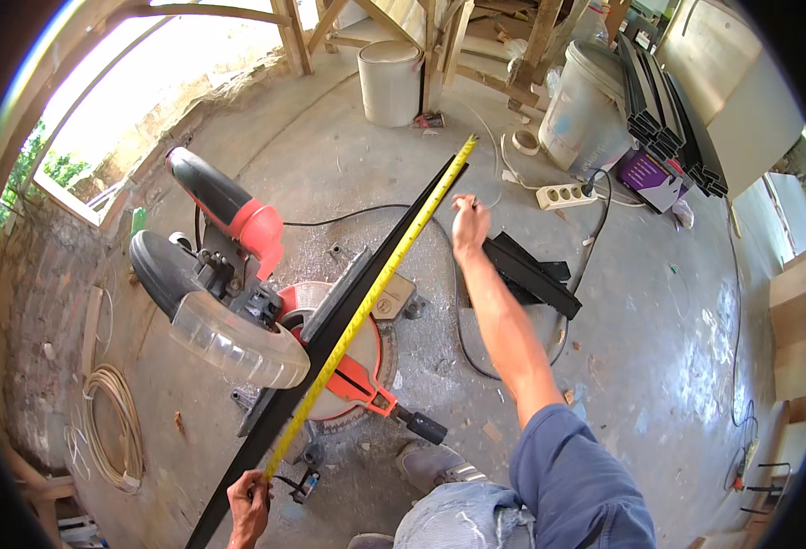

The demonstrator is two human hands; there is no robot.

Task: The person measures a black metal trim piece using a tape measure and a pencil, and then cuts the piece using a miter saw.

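A long black profile (325, 343) lies diagonally across the red and grey miter saw (257, 233). Stretched along its upper face is a yellow tape measure (371, 302), its blade reaching just past the profile's far end. My left hand (249, 511) is closed around the tape's near end, against the profile; whether the case is in that hand is hidden. Beside the far end of the tape, my right hand (470, 226) hovers with fingers curled in a pinch. What it pinches, if anything, is too small to make out. The saw's head is raised at the left, clear guard (238, 339) over the blade.
Short black offcuts (531, 274) lie right of the saw, near a power cable. Farther back stand a white bucket (391, 82), a large pail (586, 105), a power strip (566, 195) and more black profiles (659, 101) on a box. A coiled hose (110, 425) lies at left.
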